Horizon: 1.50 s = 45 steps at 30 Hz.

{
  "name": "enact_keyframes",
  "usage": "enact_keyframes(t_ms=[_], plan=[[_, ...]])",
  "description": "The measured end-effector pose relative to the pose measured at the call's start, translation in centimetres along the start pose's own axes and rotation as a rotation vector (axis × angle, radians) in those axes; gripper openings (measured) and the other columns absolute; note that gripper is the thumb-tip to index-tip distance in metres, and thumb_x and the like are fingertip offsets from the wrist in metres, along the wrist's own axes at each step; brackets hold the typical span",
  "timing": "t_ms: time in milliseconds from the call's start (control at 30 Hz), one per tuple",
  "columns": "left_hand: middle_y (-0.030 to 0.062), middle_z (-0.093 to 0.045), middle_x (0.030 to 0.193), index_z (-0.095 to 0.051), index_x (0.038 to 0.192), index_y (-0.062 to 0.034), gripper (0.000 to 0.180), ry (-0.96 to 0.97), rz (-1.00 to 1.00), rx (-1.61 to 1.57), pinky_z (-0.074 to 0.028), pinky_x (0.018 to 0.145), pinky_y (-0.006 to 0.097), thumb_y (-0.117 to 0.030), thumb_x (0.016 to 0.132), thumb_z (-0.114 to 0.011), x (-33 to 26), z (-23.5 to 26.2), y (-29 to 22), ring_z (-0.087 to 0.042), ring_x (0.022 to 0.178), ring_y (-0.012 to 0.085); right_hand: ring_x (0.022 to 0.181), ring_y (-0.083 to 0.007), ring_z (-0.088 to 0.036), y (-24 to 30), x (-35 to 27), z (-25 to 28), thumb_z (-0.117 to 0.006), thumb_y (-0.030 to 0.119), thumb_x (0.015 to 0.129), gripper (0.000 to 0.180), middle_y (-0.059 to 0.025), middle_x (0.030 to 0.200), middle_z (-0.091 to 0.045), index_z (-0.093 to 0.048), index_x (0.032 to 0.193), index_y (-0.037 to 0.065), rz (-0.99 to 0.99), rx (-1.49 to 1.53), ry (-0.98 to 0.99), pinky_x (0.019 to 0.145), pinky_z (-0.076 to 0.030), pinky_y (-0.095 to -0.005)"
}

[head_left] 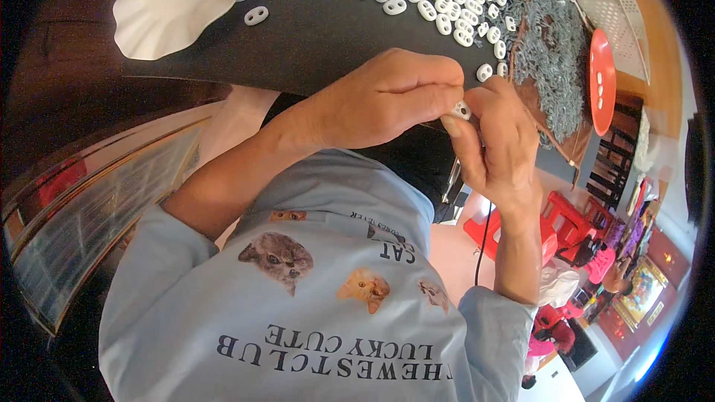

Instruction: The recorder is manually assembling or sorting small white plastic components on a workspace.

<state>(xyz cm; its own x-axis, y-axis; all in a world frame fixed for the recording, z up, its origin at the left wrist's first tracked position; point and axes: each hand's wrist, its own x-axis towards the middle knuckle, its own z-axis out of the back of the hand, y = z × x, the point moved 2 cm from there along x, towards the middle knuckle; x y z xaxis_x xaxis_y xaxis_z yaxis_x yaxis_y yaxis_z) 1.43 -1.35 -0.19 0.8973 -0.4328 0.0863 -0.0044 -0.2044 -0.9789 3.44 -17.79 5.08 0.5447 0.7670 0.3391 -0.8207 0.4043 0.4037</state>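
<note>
Dark tabletop beyond; white two-holed piece pinched between both hands

Seemingly a small handwork workshop, possibly within a home: a dark bench is strewn with white two-holed pieces beside a heap of grey strands, red plastic stools stand nearby and a framed picture hangs up

At the near edge of the desk, our left hand and right hand pinch a two-holed white piece; similar pieces lie farther in.
</note>
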Motion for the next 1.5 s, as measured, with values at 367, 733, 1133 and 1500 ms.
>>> enact_keyframes(t_ms=[367,733,1133,1500], plan=[[0.0012,-0.048,0.063,-0.053,0.080,-0.0019,0.025,-0.039,-0.083,0.099,-0.036,0.051,0.026,-0.021,0.096,-0.049,0.0,-0.6,0.0,-0.045,0.058,0.0084,0.065,-0.0156,-0.047,-0.6,-0.7,1.3,-0.047,0.025,0.099,0.027,-0.0071,0.073,-0.051,-0.056,0.094,0.000,-0.545,0.617,0.109,0.061,-0.040,-0.0286],[0.0015,-0.049,0.066,-0.051,0.077,-0.0020,0.027,-0.031,-0.002,0.070,-0.036,0.054,0.027,-0.022,0.095,-0.047,0.2,-0.5,-0.3,-0.045,0.061,0.0095,0.062,-0.0106,-0.044,-1.6,-1.9,2.3,-0.054,0.013,0.096,0.016,-0.0043,0.071,-0.052,-0.056,0.091,-0.001,-0.523,0.545,0.067,0.055,-0.037,-0.0279],[-0.0028,-0.047,0.062,-0.050,0.072,-0.0027,0.023,-0.054,0.058,0.043,-0.032,0.049,0.025,-0.012,0.091,-0.058,0.0,-0.9,-0.7,-0.039,0.057,0.0042,0.058,-0.0029,-0.037,-21.0,-8.1,14.3,-0.058,0.027,0.092,0.032,0.0047,0.062,-0.044,-0.057,0.074,0.001,-0.876,-0.138,-0.371,0.050,-0.029,-0.0219],[0.0032,-0.046,0.061,-0.052,0.074,-0.0007,0.018,-0.073,-0.012,0.145,-0.035,0.050,0.028,-0.010,0.089,-0.057,-0.1,-0.6,-0.2,-0.042,0.055,0.0096,0.065,-0.0099,-0.048,-12.4,0.8,8.2,-0.056,0.017,0.094,0.021,-0.0020,0.072,-0.053,-0.062,0.100,-0.003,-0.494,-0.121,-0.125,0.059,-0.040,-0.0281]])
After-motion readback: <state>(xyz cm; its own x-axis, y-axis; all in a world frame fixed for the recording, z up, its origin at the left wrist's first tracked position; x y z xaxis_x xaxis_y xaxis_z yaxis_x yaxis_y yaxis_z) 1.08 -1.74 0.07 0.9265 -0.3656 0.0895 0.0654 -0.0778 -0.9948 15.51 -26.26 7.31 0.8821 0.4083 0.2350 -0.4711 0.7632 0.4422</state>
